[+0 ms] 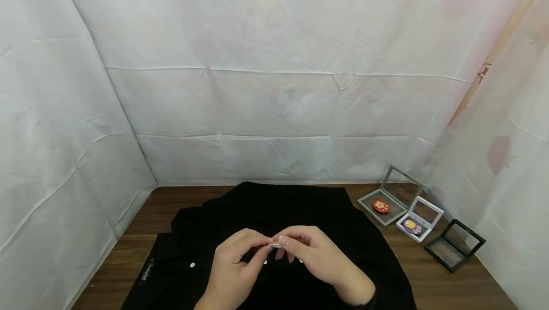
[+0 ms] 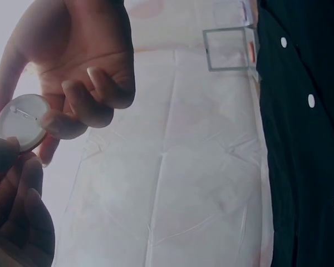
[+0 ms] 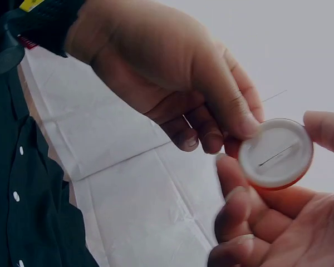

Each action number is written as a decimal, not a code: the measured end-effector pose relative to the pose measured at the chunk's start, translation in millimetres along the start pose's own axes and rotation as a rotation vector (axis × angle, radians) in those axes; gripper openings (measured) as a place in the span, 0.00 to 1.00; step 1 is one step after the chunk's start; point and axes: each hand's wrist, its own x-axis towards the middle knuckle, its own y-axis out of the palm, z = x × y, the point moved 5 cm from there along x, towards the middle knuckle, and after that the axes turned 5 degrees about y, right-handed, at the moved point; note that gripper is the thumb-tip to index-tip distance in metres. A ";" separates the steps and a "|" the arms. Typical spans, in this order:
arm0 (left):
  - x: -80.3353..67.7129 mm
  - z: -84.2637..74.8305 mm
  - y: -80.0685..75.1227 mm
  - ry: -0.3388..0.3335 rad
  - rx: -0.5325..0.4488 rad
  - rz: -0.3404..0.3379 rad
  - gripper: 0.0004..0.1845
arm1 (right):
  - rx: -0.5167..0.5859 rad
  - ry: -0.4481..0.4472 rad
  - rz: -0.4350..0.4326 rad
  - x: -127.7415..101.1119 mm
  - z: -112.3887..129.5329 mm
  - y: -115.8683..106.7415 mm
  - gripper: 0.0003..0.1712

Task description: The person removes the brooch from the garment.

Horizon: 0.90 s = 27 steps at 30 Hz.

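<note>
Both hands meet over a black shirt [image 1: 240, 210] with white buttons. Between them they hold a round pin-back badge [image 3: 276, 153], its white back and thin pin showing in the right wrist view; an orange rim shows along its edge. My left hand [image 1: 236, 267] pinches one side of the badge with thumb and forefinger. On the opposite side, my right hand [image 1: 315, 255] pinches the edge between thumb and fingers, the other fingers curled below. From the head view the badge appears edge-on, and its front is hidden.
Three hinged display cases stand open on the wooden table [image 1: 463, 291] at right: a grey one [image 1: 392, 218] with a red badge [image 1: 381, 206], a white one [image 1: 422, 233] with a purple-and-yellow badge [image 1: 412, 226], and a black one [image 1: 446, 255]. Pale cloth [image 1: 274, 105] hangs behind.
</note>
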 end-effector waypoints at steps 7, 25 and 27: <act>1.4 -1.4 -1.3 0.133 0.064 -0.012 0.13 | 0.044 0.073 0.072 -1.4 -3.5 0.3 0.16; 1.6 -3.7 -3.1 0.137 0.076 0.013 0.04 | 0.069 0.069 0.077 -1.3 -3.3 5.4 0.14; 0.9 -3.6 -3.1 0.119 0.071 0.025 0.04 | 0.058 0.072 0.068 -1.7 -3.1 6.4 0.13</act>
